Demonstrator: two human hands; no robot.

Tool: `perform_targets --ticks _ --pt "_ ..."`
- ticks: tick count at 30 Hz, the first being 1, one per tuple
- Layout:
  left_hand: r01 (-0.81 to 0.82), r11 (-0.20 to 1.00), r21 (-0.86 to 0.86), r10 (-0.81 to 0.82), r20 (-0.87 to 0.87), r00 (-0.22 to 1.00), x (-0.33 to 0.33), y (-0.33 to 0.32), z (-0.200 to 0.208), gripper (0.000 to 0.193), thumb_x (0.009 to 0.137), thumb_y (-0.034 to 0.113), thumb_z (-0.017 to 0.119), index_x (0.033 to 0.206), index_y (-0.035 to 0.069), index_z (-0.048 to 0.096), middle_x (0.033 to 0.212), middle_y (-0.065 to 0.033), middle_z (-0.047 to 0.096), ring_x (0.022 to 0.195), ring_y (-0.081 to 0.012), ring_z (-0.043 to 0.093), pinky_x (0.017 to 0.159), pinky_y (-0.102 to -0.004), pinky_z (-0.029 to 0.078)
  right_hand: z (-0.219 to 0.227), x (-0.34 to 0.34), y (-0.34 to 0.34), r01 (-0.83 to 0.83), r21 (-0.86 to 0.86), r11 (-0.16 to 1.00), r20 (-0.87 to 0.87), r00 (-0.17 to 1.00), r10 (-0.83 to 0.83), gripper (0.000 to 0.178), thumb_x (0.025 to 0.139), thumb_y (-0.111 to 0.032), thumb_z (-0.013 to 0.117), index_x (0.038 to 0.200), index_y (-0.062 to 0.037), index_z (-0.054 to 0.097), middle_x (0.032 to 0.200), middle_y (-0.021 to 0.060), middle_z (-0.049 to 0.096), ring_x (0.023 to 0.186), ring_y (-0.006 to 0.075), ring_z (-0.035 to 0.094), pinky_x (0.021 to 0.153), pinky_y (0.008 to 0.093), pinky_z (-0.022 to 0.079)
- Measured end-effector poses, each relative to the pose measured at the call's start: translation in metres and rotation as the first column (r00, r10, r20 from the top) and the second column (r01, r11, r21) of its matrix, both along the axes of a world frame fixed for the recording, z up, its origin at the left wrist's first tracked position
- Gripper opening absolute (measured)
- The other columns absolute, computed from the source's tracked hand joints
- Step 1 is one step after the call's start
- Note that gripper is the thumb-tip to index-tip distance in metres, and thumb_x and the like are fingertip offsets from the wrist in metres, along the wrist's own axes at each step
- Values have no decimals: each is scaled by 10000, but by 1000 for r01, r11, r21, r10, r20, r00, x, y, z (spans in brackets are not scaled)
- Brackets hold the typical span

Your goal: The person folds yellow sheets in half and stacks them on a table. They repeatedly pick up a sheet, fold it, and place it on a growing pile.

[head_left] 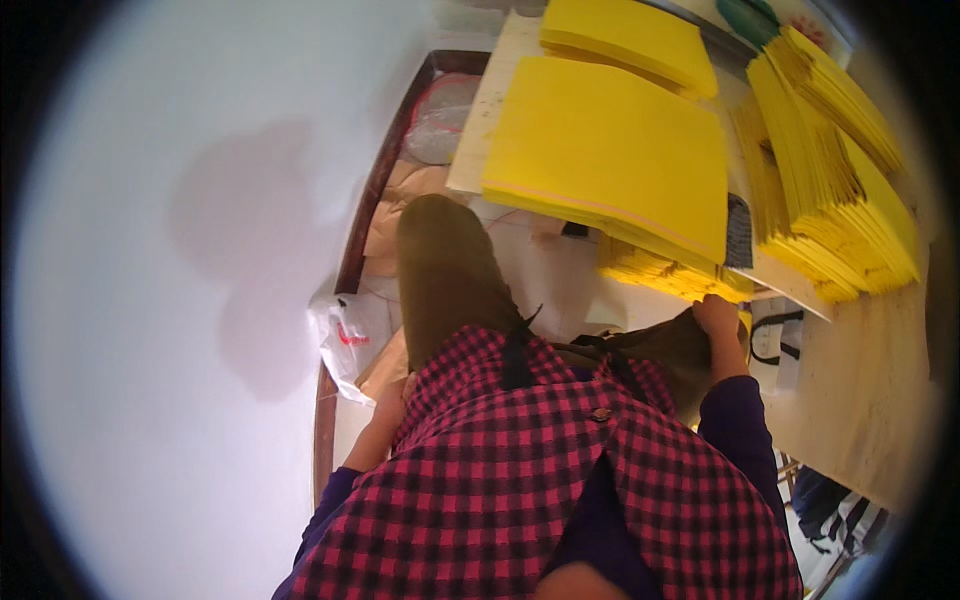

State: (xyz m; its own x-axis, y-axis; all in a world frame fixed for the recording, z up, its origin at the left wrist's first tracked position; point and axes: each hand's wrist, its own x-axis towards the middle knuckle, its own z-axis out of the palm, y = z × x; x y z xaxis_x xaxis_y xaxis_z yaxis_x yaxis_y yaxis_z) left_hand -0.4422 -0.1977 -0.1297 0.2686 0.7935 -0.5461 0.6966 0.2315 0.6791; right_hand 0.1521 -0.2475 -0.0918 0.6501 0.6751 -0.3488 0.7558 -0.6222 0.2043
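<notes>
My right hand [715,318] rests by my right knee, against the olive trouser leg [672,352]. Its fingers look curled in, and what they hold, if anything, is hidden. Down at my left hip is my left hand [395,397], its fingers out of sight beside the checked red-and-black garment [480,440]. Ahead, a stack of flat yellow pieces [610,150] lies on the pale wooden tabletop [478,135], apart from both hands. More yellow pieces [655,270] sit lower, beneath the table's near edge and close to my right hand.
Another yellow stack [630,35] lies farther back; several yellow bundles [820,170] stand on the right. A white plastic bag [350,335] and brown paper [400,205] are on the left, beside a white wall [180,300]. A pale wooden board [850,390] extends at the right.
</notes>
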Motion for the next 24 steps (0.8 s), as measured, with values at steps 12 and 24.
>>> perform_targets --ticks 12,24 --pt "-81 958 273 114 -104 988 -23 6 -30 526 996 393 296 1060 -26 608 1021 -223 626 1028 -354 573 901 -408 411 11 -1 -26 -46 129 991 18 999 44 330 818 -299 491 922 -55 687 946 168 672 901 339 640 809 445 490" --pt "-273 640 718 55 312 949 71 83 47 376 1012 237 312 1143 -2 572 1186 -125 568 1148 -272 500 1015 -361 342 48 25 -18 267 778 569 -272 959 -78 244 820 -292 599 904 -70 656 847 146 667 836 305 649 730 406 502"
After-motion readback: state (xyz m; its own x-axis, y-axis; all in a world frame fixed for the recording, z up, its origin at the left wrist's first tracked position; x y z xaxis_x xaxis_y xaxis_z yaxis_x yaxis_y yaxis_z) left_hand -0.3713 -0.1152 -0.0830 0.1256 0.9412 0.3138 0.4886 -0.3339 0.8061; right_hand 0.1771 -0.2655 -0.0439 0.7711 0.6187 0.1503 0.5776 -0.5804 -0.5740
